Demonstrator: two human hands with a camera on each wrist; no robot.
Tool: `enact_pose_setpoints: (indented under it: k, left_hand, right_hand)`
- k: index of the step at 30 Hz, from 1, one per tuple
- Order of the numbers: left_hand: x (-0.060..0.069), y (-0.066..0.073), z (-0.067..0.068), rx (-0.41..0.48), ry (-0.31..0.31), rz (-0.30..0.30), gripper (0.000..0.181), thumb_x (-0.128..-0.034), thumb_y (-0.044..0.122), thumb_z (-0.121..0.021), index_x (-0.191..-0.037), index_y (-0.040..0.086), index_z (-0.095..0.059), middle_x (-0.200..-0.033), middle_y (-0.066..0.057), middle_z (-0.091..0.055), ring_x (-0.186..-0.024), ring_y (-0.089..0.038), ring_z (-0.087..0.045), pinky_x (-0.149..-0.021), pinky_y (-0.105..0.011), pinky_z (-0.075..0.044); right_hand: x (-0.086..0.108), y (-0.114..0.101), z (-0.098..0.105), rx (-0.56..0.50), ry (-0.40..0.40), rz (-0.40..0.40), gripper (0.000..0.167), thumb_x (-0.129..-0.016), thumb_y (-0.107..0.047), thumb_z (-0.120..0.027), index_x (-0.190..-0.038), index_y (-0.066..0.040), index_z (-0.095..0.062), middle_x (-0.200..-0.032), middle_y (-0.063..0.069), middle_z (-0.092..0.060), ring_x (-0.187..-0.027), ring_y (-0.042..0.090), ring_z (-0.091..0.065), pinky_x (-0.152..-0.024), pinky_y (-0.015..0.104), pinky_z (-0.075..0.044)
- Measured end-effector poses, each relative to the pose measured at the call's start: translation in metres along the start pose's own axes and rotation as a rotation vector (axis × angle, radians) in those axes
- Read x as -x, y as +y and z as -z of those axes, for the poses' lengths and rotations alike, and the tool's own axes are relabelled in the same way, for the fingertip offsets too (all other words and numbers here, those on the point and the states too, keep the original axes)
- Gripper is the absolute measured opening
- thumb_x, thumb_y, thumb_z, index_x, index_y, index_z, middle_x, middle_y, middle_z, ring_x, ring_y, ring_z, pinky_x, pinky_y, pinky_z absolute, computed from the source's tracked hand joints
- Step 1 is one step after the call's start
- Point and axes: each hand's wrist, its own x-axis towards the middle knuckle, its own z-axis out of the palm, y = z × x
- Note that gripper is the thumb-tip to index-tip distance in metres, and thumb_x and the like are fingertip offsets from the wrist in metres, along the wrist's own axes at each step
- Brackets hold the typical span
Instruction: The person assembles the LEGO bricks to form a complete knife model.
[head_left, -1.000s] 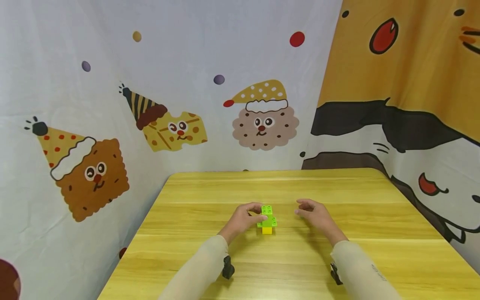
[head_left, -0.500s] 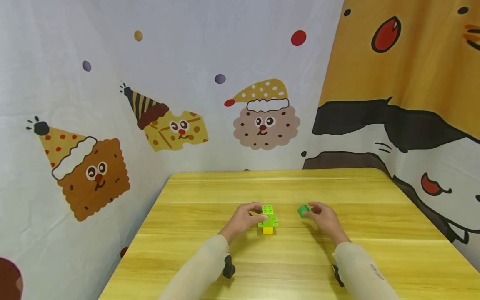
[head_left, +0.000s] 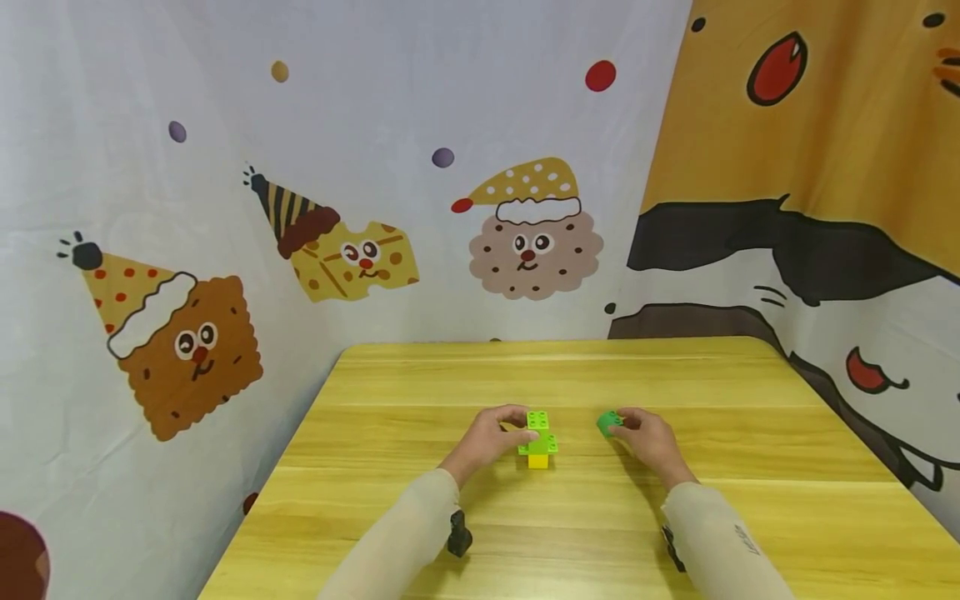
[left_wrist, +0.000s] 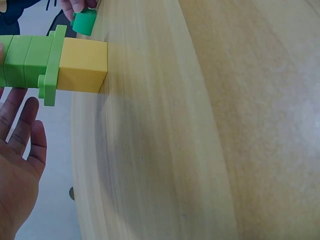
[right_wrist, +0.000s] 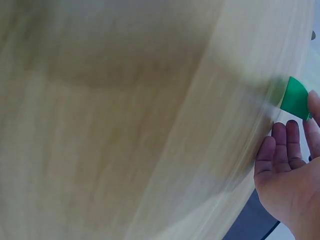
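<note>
A small tower of light green toy building blocks [head_left: 538, 440] stands upright on the table, with a yellow block [head_left: 537, 461] as its base. A wider light green plate [left_wrist: 52, 65] sits directly above that yellow block. My left hand [head_left: 483, 439] grips the tower's upper part between thumb and fingers from the left side. To the right, my right hand [head_left: 651, 440] pinches a darker green block [head_left: 608, 424] with a curved side. In the right wrist view this curved block [right_wrist: 295, 98] is held at the fingertips, apart from the tower; the other fingers are loosely bent.
The wood-grain table [head_left: 420, 375] spreads around both hands, its far edge meeting a cartoon-printed cloth [head_left: 375, 100]. Small black devices [head_left: 459, 533] are worn at both wrists.
The darker green block, unseen a second ago, came into view in my right hand and has since turned slightly. My left hand stays on the tower. The head view shifts a little.
</note>
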Motion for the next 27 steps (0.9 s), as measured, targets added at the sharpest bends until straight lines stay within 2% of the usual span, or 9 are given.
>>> enact_pose_setpoints:
  k: [8,16,20,27]
  left_hand:
    - [-0.0006,0.0004,-0.0004,-0.005,0.004,-0.005,0.039,-0.0893,0.036,-0.076,-0.125,0.021,-0.069,-0.11,0.005,-0.064,-0.105,-0.019,-0.058,-0.088,-0.037,-0.047]
    - [-0.0005,0.0004,0.0,0.004,0.007,0.003,0.038,-0.0891,0.035,-0.076,-0.124,0.022,-0.069,-0.11,0.005,-0.064,-0.105,-0.019,-0.057,-0.089,-0.038,-0.047]
    - [-0.0004,0.0,0.0004,0.0,0.006,0.007,0.039,-0.0889,0.036,-0.076,-0.125,0.021,-0.069,-0.109,0.006,-0.064,-0.106,-0.02,-0.058,-0.089,-0.038,-0.047]
    - [-0.0012,-0.0003,0.0001,-0.002,0.003,-0.001,0.041,-0.0891,0.037,-0.076,-0.126,0.021,-0.068,-0.109,0.006,-0.064,-0.106,-0.02,-0.058,-0.089,-0.037,-0.047]
  right_hand:
    - [-0.0039,0.0011,-0.0016,0.003,0.03,0.009,0.039,-0.098,-0.016,-0.063,-0.133,0.0,-0.06,-0.125,0.027,-0.06,-0.114,0.042,-0.056,-0.088,0.05,-0.049]
    - [-0.0012,-0.0024,-0.0052,0.022,0.038,0.01,0.05,-0.099,-0.026,-0.062,-0.138,0.003,-0.052,-0.122,0.026,-0.06,-0.113,0.042,-0.055,-0.089,0.054,-0.048]
    - [-0.0004,-0.0036,-0.0056,0.029,0.051,0.012,0.051,-0.098,-0.024,-0.064,-0.138,0.005,-0.051,-0.124,0.028,-0.058,-0.113,0.044,-0.055,-0.09,0.055,-0.047]
    - [0.0017,-0.0005,-0.0005,0.088,0.129,-0.044,0.049,-0.099,-0.021,-0.06,-0.137,0.007,-0.051,-0.126,0.033,-0.056,-0.111,0.047,-0.055,-0.089,0.057,-0.046]
